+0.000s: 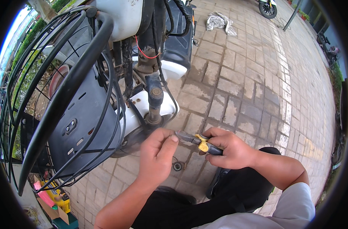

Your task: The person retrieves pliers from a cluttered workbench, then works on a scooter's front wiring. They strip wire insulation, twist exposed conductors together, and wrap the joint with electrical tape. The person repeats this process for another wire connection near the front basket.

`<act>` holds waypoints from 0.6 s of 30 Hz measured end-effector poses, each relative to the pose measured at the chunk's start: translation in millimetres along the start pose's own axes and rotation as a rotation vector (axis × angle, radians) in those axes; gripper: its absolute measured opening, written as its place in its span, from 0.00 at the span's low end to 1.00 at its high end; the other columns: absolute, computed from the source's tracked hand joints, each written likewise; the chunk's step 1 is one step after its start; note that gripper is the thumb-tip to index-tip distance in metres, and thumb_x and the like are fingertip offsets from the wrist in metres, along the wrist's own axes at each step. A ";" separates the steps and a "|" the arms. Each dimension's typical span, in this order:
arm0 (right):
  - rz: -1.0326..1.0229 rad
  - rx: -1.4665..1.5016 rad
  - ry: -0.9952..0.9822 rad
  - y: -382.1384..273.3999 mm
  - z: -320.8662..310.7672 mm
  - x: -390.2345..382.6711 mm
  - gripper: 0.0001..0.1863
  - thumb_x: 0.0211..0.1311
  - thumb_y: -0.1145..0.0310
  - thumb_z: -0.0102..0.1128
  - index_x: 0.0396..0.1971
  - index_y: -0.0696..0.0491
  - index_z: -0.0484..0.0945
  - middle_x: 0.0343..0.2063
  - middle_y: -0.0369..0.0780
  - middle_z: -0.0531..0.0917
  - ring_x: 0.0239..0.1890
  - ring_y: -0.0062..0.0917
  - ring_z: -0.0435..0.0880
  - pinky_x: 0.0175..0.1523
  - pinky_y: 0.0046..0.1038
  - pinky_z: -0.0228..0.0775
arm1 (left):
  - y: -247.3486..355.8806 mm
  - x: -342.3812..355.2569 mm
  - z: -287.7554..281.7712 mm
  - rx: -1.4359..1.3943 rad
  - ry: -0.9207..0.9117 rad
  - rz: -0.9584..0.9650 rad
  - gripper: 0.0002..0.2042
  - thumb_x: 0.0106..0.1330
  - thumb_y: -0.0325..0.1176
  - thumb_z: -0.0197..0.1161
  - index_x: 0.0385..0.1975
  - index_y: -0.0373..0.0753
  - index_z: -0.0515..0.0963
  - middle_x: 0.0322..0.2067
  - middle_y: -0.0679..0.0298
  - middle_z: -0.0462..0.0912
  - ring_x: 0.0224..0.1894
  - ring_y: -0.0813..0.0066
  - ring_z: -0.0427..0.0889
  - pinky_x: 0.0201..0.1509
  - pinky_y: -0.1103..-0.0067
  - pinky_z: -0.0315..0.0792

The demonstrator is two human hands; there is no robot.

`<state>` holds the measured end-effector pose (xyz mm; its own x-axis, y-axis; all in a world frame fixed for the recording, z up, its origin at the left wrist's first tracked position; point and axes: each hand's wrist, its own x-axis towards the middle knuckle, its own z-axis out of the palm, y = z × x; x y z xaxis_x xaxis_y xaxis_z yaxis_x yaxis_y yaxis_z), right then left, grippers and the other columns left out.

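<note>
My right hand (232, 148) is wrapped round the yellow and black handles of a pair of pliers (190, 137). The jaws point left, toward my left hand (158, 149). That hand is closed, thumb against forefinger, right at the jaw tips; whatever it pinches is too small to make out. Just beyond it stands an electric scooter with its front column (155, 97) bare and white body panels (168, 105) around it. A thin red wire (144, 55) hangs loose high on the column.
The scooter's black wire basket (54, 110) fills the left side. Below my hands a small round metal part (178, 166) lies on the brick paving (227, 87). A box with a yellow package (61, 198) sits lower left. Farther off lie a grey rag (221, 23) and another vehicle's wheel (268, 9).
</note>
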<state>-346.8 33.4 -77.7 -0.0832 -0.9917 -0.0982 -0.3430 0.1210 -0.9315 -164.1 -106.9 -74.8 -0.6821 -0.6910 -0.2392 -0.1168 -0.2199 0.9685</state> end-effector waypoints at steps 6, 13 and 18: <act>0.132 0.244 -0.129 1.7 -1.8 2.7 0.12 0.54 0.74 0.66 0.39 0.59 0.84 0.43 0.42 0.79 0.46 0.28 0.79 0.52 0.27 0.71 | 3.4 0.6 -2.5 -0.096 -0.016 -0.071 0.06 0.70 0.30 0.57 0.35 0.34 0.77 0.20 0.75 0.69 0.23 0.90 0.62 0.25 0.85 0.57; 0.275 0.645 -0.197 5.9 3.1 0.8 0.13 0.57 0.74 0.67 0.43 0.60 0.82 0.42 0.39 0.81 0.48 0.24 0.79 0.53 0.26 0.71 | 5.9 5.1 -5.0 -0.282 -0.064 -0.131 0.06 0.70 0.29 0.56 0.36 0.34 0.78 0.17 0.75 0.66 0.19 0.88 0.59 0.23 0.84 0.52; 0.469 1.145 -0.119 1.2 7.5 -1.3 0.14 0.59 0.76 0.64 0.45 0.60 0.80 0.40 0.39 0.83 0.49 0.23 0.79 0.53 0.25 0.72 | 2.0 3.5 -6.7 -0.428 -0.141 -0.130 0.06 0.70 0.27 0.54 0.38 0.33 0.77 0.17 0.73 0.66 0.19 0.87 0.60 0.23 0.84 0.53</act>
<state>-340.1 34.5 -81.3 0.1285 -0.8679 -0.4799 0.7151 0.4164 -0.5615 -161.8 -114.3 -74.1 -0.7761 -0.5453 -0.3167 0.0798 -0.5832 0.8084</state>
